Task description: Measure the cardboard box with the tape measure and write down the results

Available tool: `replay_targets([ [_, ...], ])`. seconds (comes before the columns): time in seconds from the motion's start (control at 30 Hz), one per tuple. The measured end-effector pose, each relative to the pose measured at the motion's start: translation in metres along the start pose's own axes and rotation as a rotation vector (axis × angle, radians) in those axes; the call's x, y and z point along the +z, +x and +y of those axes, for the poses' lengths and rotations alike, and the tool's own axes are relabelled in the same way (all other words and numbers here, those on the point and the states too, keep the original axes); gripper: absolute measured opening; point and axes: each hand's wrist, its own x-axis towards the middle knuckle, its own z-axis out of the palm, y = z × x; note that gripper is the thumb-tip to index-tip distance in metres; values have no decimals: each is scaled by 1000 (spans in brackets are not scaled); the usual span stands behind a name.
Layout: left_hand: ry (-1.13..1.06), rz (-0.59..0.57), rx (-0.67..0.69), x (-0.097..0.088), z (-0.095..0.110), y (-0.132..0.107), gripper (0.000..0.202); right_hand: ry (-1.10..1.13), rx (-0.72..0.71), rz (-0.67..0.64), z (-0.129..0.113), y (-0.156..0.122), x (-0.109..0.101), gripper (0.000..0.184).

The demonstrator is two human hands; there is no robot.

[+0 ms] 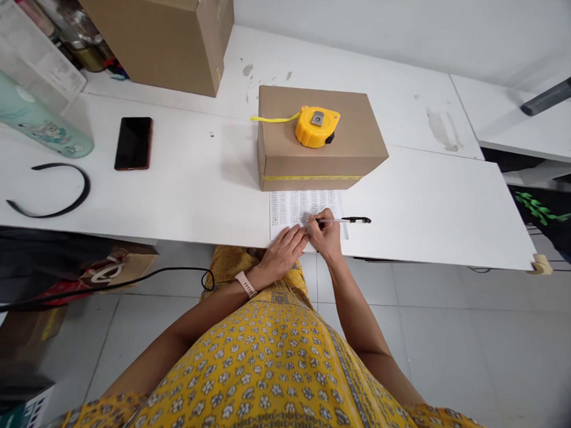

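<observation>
My right hand (325, 234) is closed on a pen (347, 220) whose tip rests on a printed sheet of paper (294, 207) at the near edge of the white table (180, 187). My left hand (283, 252) lies flat on the sheet's near edge with fingers stretched out, touching the right hand. Just behind the sheet stands a small cardboard box (314, 156) with a yellow tape measure (316, 125) on top, its tape pulled out to the left and also running along the box's front face.
A black phone (133, 142) and a curved black band (52, 192) lie on the table's left part. A teal bottle (30, 111) and a large cardboard box (173, 36) stand further back. Bags and a cable lie on the floor at left.
</observation>
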Motion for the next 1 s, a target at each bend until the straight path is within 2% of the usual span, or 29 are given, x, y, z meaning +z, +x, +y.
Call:
replay_targets([
  [1.0, -8, -5, -5, -1, 0, 0, 48, -21, 17, 17, -2, 0, -1, 21],
])
